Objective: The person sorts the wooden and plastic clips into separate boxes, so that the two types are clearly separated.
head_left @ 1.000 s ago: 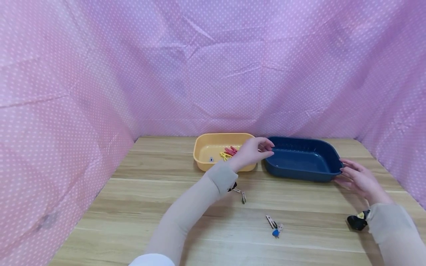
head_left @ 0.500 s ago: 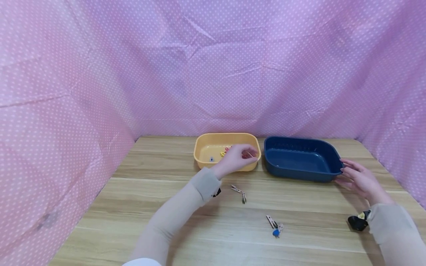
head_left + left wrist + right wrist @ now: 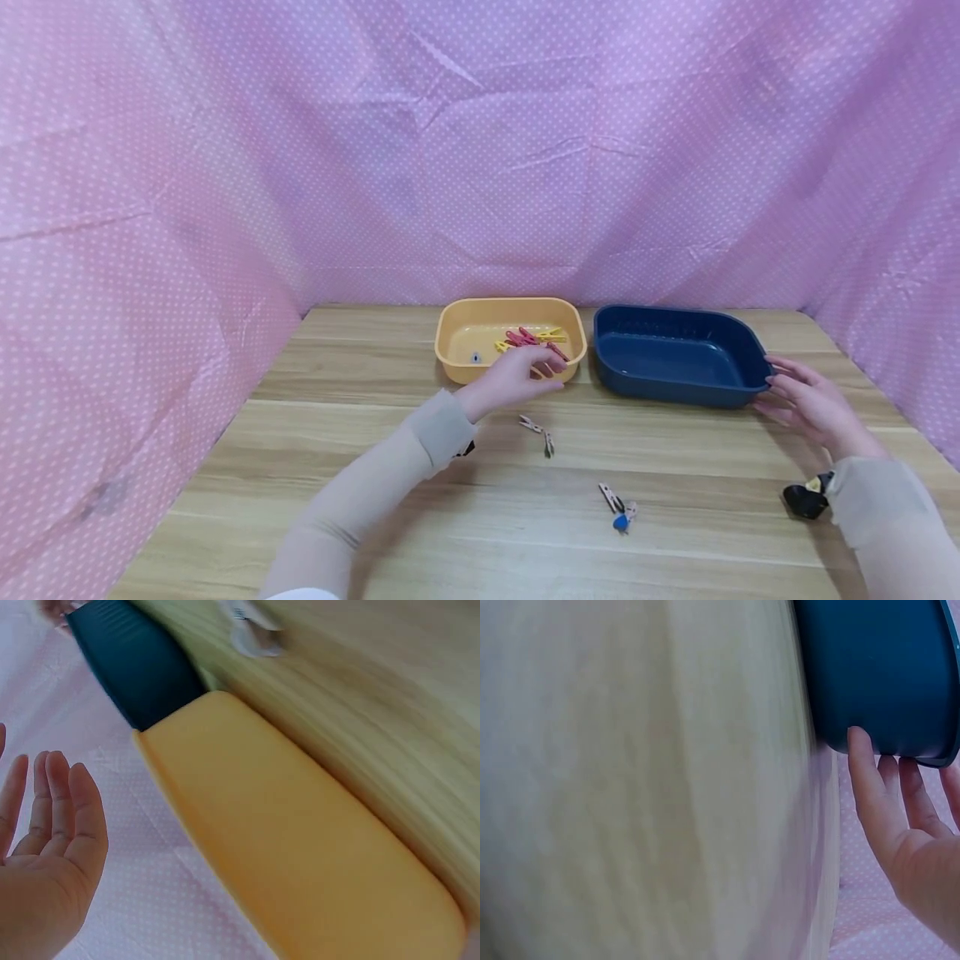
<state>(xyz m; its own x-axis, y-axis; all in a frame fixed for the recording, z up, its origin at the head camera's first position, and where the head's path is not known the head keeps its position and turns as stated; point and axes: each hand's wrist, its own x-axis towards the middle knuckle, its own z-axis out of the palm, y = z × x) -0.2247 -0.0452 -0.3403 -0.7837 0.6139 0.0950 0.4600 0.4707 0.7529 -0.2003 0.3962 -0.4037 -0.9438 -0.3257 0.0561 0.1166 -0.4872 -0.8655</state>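
Observation:
My left hand [image 3: 513, 379] hovers at the front rim of the yellow bin [image 3: 450, 367], fingers relaxed and holding nothing. Its palm [image 3: 49, 885] and loosely straight fingers show in the left wrist view. Inside that bin lie red clothespins [image 3: 522, 337], yellow clothespins [image 3: 552, 335] and a small grey piece [image 3: 476, 357]. To its right stands the dark blue bin [image 3: 675, 392], with no contents visible. My right hand [image 3: 813, 408] touches this bin's right end with extended fingertips, which the right wrist view also shows against the blue wall [image 3: 877, 682].
On the wooden table, two small clothespins [image 3: 531, 424] lie before the yellow bin. Nearer the front are another clothespin [image 3: 611, 497] and a clip with a blue piece [image 3: 621, 522]. A pink dotted cloth [image 3: 480, 167] hangs behind and at both sides.
My left hand has moved left and nearer, from the blue bin's left end across the yellow bin to its front rim. The right hand stays at the blue bin.

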